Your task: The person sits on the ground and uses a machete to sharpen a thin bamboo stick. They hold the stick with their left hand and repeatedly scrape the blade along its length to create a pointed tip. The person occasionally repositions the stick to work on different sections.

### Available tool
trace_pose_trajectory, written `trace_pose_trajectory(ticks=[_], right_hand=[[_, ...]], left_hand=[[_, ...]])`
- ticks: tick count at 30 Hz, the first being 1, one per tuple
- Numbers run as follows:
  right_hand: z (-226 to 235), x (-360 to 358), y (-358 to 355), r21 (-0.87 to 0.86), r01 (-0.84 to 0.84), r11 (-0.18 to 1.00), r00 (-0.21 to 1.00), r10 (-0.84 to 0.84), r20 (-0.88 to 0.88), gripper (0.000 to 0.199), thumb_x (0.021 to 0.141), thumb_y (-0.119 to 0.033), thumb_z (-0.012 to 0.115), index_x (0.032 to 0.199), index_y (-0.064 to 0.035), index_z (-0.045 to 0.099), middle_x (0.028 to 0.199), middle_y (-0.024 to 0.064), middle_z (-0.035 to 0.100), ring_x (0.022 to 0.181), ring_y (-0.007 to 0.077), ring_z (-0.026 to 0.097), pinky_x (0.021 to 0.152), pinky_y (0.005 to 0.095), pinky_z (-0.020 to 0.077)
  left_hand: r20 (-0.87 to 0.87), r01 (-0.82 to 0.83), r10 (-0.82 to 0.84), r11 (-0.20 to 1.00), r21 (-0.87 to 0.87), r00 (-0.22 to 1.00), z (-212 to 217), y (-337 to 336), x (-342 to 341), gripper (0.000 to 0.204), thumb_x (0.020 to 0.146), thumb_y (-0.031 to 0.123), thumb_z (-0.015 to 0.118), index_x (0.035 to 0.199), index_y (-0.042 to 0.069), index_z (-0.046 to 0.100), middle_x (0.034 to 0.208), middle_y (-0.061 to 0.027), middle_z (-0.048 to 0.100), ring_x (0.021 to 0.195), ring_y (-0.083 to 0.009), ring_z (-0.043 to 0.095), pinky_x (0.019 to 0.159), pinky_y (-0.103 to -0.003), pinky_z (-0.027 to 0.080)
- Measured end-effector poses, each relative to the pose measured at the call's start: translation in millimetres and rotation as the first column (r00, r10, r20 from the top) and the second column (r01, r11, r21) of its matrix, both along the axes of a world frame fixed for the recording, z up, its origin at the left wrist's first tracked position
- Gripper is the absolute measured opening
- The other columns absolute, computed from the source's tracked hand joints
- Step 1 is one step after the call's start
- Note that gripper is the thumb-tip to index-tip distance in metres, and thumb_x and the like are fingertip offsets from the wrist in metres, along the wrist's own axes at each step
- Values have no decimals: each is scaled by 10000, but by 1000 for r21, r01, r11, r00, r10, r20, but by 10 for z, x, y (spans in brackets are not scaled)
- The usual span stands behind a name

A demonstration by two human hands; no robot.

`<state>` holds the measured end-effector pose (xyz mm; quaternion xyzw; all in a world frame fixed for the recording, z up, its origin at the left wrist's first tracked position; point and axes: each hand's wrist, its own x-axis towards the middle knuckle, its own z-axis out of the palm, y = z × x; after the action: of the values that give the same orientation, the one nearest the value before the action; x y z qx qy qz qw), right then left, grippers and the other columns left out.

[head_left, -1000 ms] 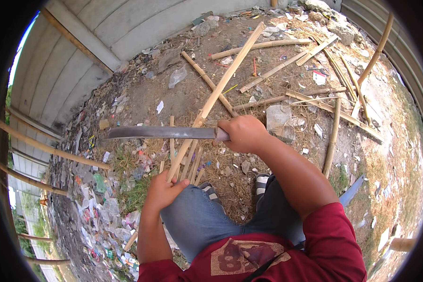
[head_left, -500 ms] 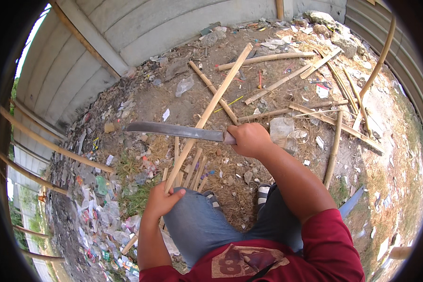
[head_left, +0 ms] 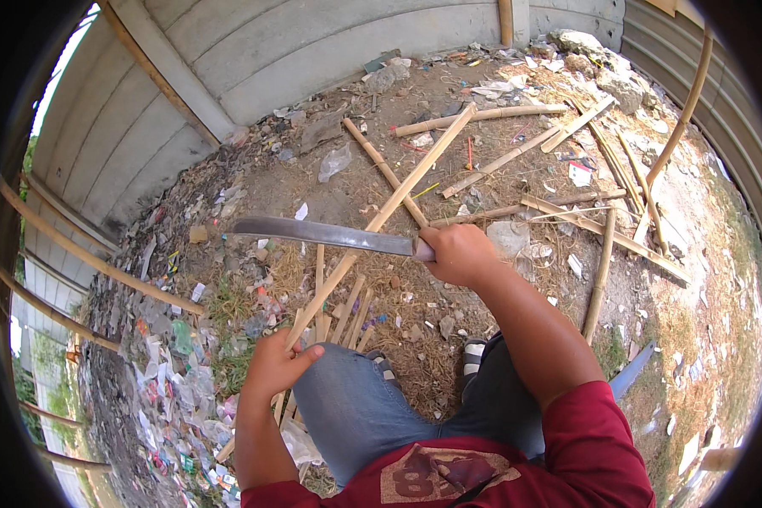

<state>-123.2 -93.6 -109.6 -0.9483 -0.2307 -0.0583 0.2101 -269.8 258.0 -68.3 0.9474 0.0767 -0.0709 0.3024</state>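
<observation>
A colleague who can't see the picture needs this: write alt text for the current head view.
A person's right hand grips a long knife, its blade crossing over a bamboo strip whose near end the left hand holds. More bamboo pieces lie ahead on littered ground, with a grey wall behind.

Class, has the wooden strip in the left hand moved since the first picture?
Yes, down the view: the strip first reached well above the pole lying behind it; now its tip just overlaps that pole.
</observation>
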Motion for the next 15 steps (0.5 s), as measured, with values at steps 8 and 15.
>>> trace_pose_trajectory(ticks=[8, 15], right_hand=[[-210, 261, -343, 77, 163, 984, 986, -159, -53, 210, 792, -192, 707, 992, -132, 689, 850, 140, 725, 839, 374, 714, 768, 508, 561], [-120, 115, -99, 23, 93, 995, 988, -89, -128, 203, 806, -204, 709, 989, -117, 685, 897, 152, 729, 902, 360, 716, 793, 497, 568]], left_hand=[[-39, 39, -35, 993, 111, 999, 303, -86, -51, 455, 759, 335, 921, 784, 41, 574, 643, -30, 565, 596, -106, 517, 549, -301, 438], [-46, -12, 15, 998, 60, 999, 107, 18, -25, 429, 761, 314, 914, 799, 45, 583, 628, -20, 560, 579, -121, 531, 543, -319, 445]])
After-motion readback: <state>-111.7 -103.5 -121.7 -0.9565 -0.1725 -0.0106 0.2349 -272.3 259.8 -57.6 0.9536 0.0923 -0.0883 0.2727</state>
